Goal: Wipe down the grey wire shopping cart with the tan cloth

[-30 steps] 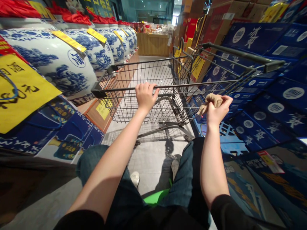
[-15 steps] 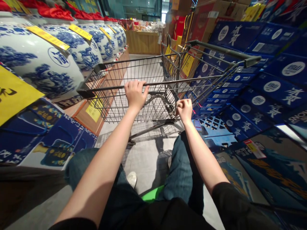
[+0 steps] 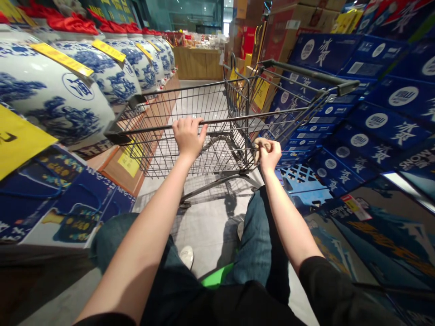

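Two hands at a shopping cart in a shop aisle

The left hand is curled closed over the top rail of the cart. The right hand is closed around a small tan cloth, perhaps a rag, and it is just beside the cart's right side; I cannot tell if it touches the wire. Blue-and-white porcelain jars stand along the left of the aisle, with red covers and yellow tags. Blue boxes with round white logos are stacked on the right. One box shows the word "SNOW"; the other writing is too bent or small to read.
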Demonstrator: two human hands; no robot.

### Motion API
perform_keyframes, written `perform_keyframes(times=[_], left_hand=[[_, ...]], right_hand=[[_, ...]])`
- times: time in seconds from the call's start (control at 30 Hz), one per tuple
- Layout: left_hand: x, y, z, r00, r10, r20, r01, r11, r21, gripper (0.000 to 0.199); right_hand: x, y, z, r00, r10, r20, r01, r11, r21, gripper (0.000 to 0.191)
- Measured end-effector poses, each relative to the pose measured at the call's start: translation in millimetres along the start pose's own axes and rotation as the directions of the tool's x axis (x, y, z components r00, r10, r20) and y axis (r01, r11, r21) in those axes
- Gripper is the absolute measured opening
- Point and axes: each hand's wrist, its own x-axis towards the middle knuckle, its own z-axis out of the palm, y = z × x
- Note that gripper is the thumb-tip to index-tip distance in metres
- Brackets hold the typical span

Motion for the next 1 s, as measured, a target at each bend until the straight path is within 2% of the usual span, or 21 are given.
perform_keyframes(times=[0.03,0.07,0.17,0.2,0.23,0.3,0.33,0.37,0.4,0.47,0.5,0.53,0.57,0.6,0.63,0.67,0.73,0.8,0.87,1.0], left_hand=[[-0.1,0.0,0.2,1.0,-0.002,0.003,0.002,1.0,0.012,0.039],[-0.2,0.1,0.3,1.0,-0.005,0.005,0.004,1.0,0.02,0.04],[-0.2,0.7,-0.4,1.0,-0.005,0.003,0.005,1.0,0.021,0.039],[-0.2,0.8,-0.8,1.0,-0.005,0.004,0.005,1.0,0.019,0.038],[-0.2,0.8,-1.1,1.0,-0.006,0.008,0.006,1.0,0.019,0.038],[-0.5,0.4,-1.1,1.0,-0.007,0.015,0.007,1.0,0.023,0.039],[-0.6,0.1,-0.8,1.0,-0.004,0.014,0.004,1.0,0.026,0.04],[-0.8,-0.3,-0.2,1.0,0.001,0.01,-0.001,1.0,0.029,0.04],[-1.0,-0.7,0.5,1.0,0.008,0.002,-0.009,0.999,0.031,0.04],[-1.2,-1.5,1.7,1.0,0.023,-0.015,-0.023,0.999,0.037,0.04],[-1.3,-1.6,2.0,0.999,0.028,-0.021,-0.027,0.999,0.043,0.04],[-1.3,-1.6,1.9,0.999,0.029,-0.024,-0.028,0.998,0.05,0.039],[-1.3,-1.3,1.6,0.999,0.028,-0.022,-0.027,0.998,0.057,0.039],[-1.4,-0.9,1.0,1.0,0.024,-0.015,-0.024,0.998,0.062,0.038],[-1.6,-0.3,0.3,1.0,0.021,-0.006,-0.02,0.998,0.064,0.038],[-1.8,0.4,-0.2,1.0,0.017,0.002,-0.017,0.998,0.062,0.038],[-2.2,1.6,-0.7,1.0,0.016,0.006,-0.016,0.999,0.051,0.038],[-2.4,2.2,0.0,1.0,0.019,-0.004,-0.019,0.999,0.045,0.036],[-2.2,2.1,1.2,1.0,0.021,-0.017,-0.02,0.998,0.056,0.034],[-1.4,0.9,2.0,0.999,0.031,-0.026,-0.028,0.996,0.089,0.032]], right_hand=[[-0.8,-0.8,0.2,1.0,0.02,-0.001,-0.02,1.0,-0.005,0.01],[-3.1,-2.2,1.7,0.999,0.011,0.045,-0.01,1.0,-0.014,0.01],[-10.1,-5.5,7.6,0.958,-0.104,0.268,0.114,0.993,-0.02,0.014],[-9.9,-4.7,8.1,0.953,-0.122,0.277,0.132,0.991,-0.018,0.013],[-8.0,-2.6,7.3,0.968,-0.111,0.224,0.119,0.993,-0.024,0.013],[-1.3,4.2,3.7,1.0,-0.016,-0.009,0.016,0.999,-0.048,0.013],[1.4,7.7,2.0,0.993,0.032,-0.114,-0.039,0.998,-0.054,0.014],[2.5,10.3,1.2,0.987,0.05,-0.153,-0.06,0.996,-0.064,0.015],[1.3,11.6,2.0,0.992,0.035,-0.123,-0.045,0.996,-0.078,0.015],[-7.8,9.0,7.9,0.996,-0.06,0.072,0.067,0.994,-0.091,0.015],[-14.3,5.5,12.3,0.97,-0.127,0.208,0.144,0.987,-0.073,0.015],[-20.7,1.3,17.0,0.924,-0.188,0.334,0.213,0.976,-0.039,0.017],[-25.8,-2.7,21.1,0.873,-0.237,0.426,0.262,0.965,0.0,0.018],[-28.8,-6.1,24.2,0.841,-0.267,0.47,0.286,0.958,0.032,0.02],[-29.3,-8.3,26.0,0.833,-0.282,0.476,0.296,0.954,0.049,0.02],[-27.5,-9.3,26.4,0.854,-0.277,0.441,0.286,0.957,0.047,0.02],[-20.2,-8.1,24.8,0.948,-0.2,0.248,0.205,0.979,0.005,0.016],[-14.7,-6.2,23.4,0.983,-0.137,0.119,0.14,0.99,-0.018,0.013],[-16.3,-6.5,25.1,0.977,-0.151,0.152,0.155,0.988,-0.012,0.014],[-29.7,-11.1,31.2,0.898,-0.256,0.359,0.259,0.965,0.042,0.016]])
